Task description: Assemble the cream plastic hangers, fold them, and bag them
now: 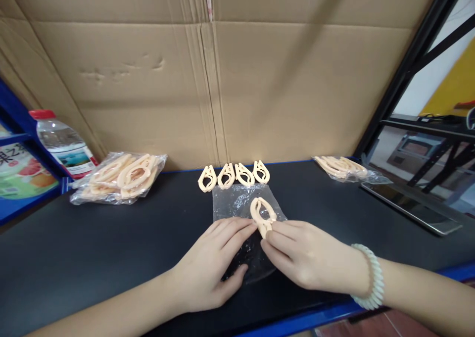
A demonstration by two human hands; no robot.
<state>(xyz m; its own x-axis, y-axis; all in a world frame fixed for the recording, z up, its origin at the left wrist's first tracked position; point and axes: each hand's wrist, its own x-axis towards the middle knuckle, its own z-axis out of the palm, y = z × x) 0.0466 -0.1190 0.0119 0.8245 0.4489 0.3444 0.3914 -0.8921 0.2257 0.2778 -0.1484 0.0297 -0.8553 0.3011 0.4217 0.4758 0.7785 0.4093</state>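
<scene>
A peach plastic folding hanger [256, 209], folded into a loop, is pinched at its near end by the fingers of my right hand [306, 253]. Beneath both hands a clear plastic bag [232, 201] lies flat on the black table. Whether the hanger is on the bag or inside it, I cannot tell. My left hand [217, 260] rests over the bag with its fingers stretched out, and its fingertips reach the hanger's left side. Just behind the bag, several matching folded hangers [226, 175] lie in a row.
Bagged hangers [126, 176] lie at the left, near a water bottle [65, 146] with a red cap. Another bagged set [339, 168] sits at the back right, beside a phone-like dark slab [410, 208]. A cardboard wall [297, 89] closes off the table's back.
</scene>
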